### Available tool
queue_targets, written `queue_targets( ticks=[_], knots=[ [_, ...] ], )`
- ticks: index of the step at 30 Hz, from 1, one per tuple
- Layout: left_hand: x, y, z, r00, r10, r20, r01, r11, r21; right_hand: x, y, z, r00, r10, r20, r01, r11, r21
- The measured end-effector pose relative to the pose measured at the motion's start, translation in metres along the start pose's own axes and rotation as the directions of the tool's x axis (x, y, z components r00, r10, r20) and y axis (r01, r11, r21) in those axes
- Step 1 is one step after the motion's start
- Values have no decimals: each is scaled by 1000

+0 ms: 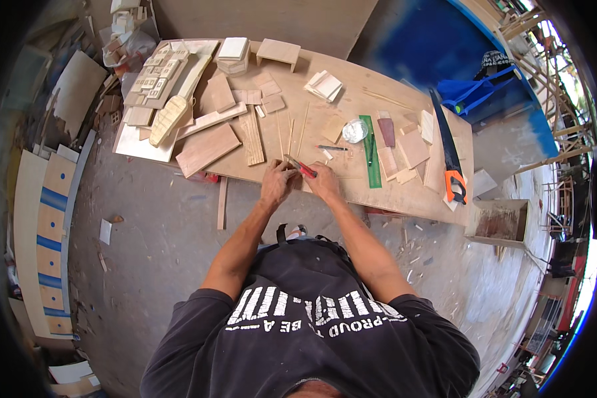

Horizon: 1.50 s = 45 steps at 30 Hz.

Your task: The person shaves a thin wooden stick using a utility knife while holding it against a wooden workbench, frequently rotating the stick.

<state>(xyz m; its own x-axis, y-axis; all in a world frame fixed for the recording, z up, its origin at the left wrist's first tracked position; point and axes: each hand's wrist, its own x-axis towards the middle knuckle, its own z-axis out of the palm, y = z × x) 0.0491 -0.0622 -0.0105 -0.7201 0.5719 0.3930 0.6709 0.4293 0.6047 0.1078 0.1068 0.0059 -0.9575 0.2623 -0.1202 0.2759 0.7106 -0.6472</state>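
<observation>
- The left hand (276, 180) presses down, fingers curled, on something small at the near edge of the large plywood worktable (351, 79); what lies under it is hidden
- The right hand (322, 180) is clenched around a red-handled slim cutting tool (301, 167), which lies slanted between both hands; it looks light and stiff, best gripped mid-handle (its blade tip is too small to make out)
- Just beyond lie thin wooden sticks (290, 132), probably brittle
- Farther right sit a long green ruler (371, 159) and an orange-handled handsaw (450, 159), well apart from the hands
</observation>
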Motion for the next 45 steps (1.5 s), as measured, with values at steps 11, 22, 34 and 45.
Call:
queue_targets(
  ticks=[11, 22, 34, 45],
  knots=[
    [-19, -7, -18, 983, -97, -158, 103, 994, 27, 3, 4, 4, 999, 20, -40, -20, 1000, -21],
    [-31, 47, 9, 937, -343, -67, 349, 930, 116, -1, 0, 2, 996, 27, -86, -27, 1000, -2],
    [-34, 45, 13, 938, -338, -83, 345, 934, 94, 3, 12, 12, 996, -34, -80, 33, 999, -14],
    [-41, 31, -5, 941, -258, -218, 305, 926, 221, 1, 6, 5, 999, 9, -34, -10, 1000, -15]
  ],
)
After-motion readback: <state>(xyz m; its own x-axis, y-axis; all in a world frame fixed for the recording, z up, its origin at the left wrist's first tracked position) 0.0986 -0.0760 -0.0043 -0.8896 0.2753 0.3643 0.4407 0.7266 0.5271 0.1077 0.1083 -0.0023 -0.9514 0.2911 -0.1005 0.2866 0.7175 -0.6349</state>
